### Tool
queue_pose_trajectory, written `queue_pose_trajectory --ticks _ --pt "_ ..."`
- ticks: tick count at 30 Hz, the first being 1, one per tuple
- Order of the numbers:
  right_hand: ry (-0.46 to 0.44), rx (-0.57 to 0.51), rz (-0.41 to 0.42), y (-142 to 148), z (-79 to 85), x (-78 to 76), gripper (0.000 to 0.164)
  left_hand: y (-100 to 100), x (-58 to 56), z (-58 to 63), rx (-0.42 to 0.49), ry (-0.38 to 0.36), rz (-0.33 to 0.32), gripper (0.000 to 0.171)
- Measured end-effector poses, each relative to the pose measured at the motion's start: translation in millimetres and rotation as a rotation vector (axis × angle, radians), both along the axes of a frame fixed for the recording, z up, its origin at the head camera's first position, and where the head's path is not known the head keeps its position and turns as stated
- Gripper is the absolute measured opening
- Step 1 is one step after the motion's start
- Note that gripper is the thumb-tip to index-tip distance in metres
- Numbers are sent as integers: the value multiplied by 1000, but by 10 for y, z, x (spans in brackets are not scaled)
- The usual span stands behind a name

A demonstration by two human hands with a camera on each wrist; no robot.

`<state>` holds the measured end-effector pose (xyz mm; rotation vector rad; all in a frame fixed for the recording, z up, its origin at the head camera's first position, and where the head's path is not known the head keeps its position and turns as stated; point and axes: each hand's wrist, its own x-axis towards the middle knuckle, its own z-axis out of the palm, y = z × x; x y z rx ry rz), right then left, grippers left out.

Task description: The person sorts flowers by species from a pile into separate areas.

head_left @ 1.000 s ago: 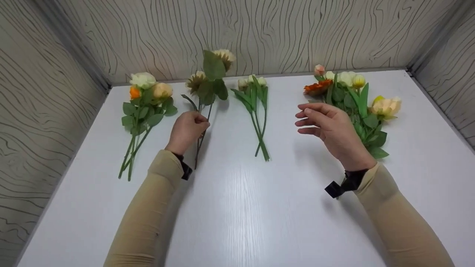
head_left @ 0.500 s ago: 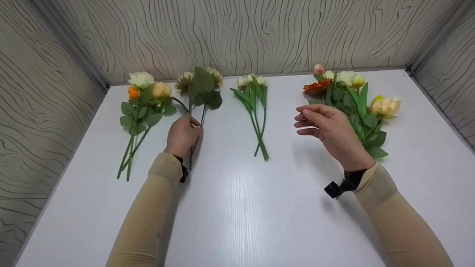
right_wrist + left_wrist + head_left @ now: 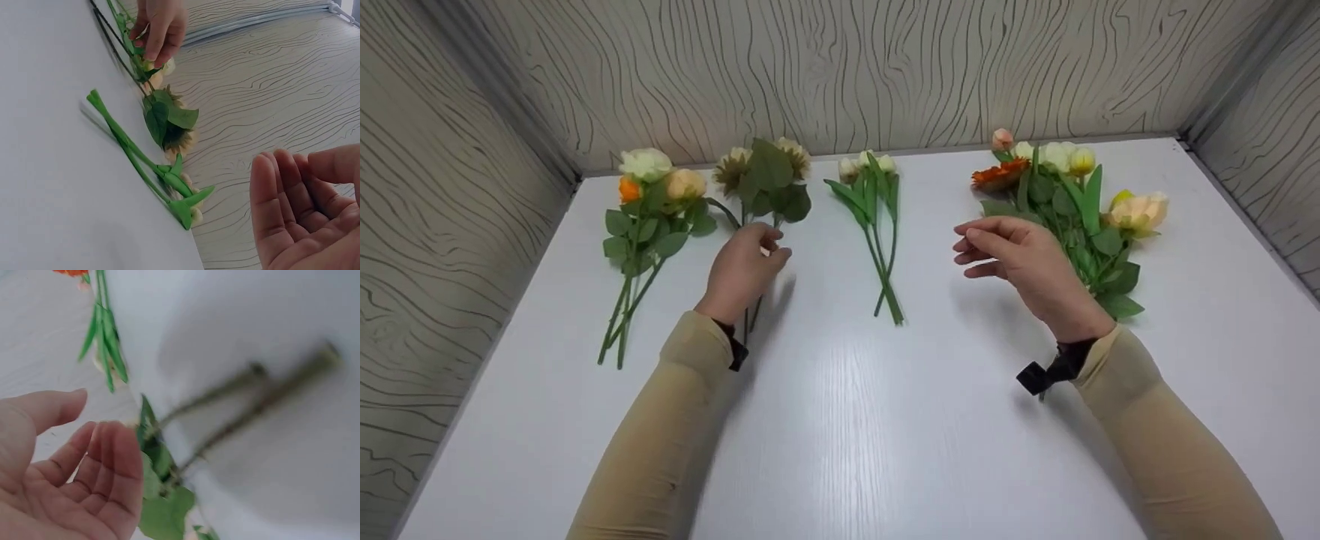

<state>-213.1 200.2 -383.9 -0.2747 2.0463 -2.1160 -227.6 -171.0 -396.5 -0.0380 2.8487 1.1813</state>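
Note:
Two cream sunflower-like stems point(image 3: 771, 166) lie on the white table, heads toward the back wall. Just over their stalks hovers my left hand point(image 3: 742, 274), thumb and fingers parted. In the left wrist view that palm point(image 3: 73, 478) holds nothing, and the thick stalks point(image 3: 242, 413) lie apart from it. My right hand point(image 3: 1024, 270) hangs with loosely bent fingers in front of a mixed bunch point(image 3: 1057, 202) of orange, yellow, white and peach flowers, hiding part of it. Nothing is in the right palm point(image 3: 298, 219) in the right wrist view.
White tulips point(image 3: 874, 195) with crossed green stems lie between the hands. Left of the sunflower-like stems lies a bunch of white, orange and peach flowers point(image 3: 649, 217). A wood-patterned wall point(image 3: 840, 75) borders the table point(image 3: 840, 420) at the back, with more panels at both sides.
My left hand lowered the sunflower-like stems leftward onto the table, let go, and shifted slightly right with its fingers parting. The right hand has hardly moved.

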Motion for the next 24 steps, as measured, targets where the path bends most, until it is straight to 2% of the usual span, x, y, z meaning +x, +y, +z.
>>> queue_pose_trajectory --ticks 3,6,12,16,19,24 --pt "-5 113 -31 131 1 -33 34 232 59 44 -39 70 -106 41" --pt "-16 242 -98 336 30 -88 37 488 163 86 -98 143 -236 46" --pt "-29 498 -188 924 103 -174 50 983 413 136 -237 323 -561 51" --pt "-29 661 -192 1260 129 -170 56 1311 563 151 -340 441 -720 52" --pt "-44 778 -164 1439 133 -165 52 1564 674 155 -418 502 -812 53" --pt "-127 946 -89 1573 83 -189 53 1985 834 118 -506 547 -963 53"
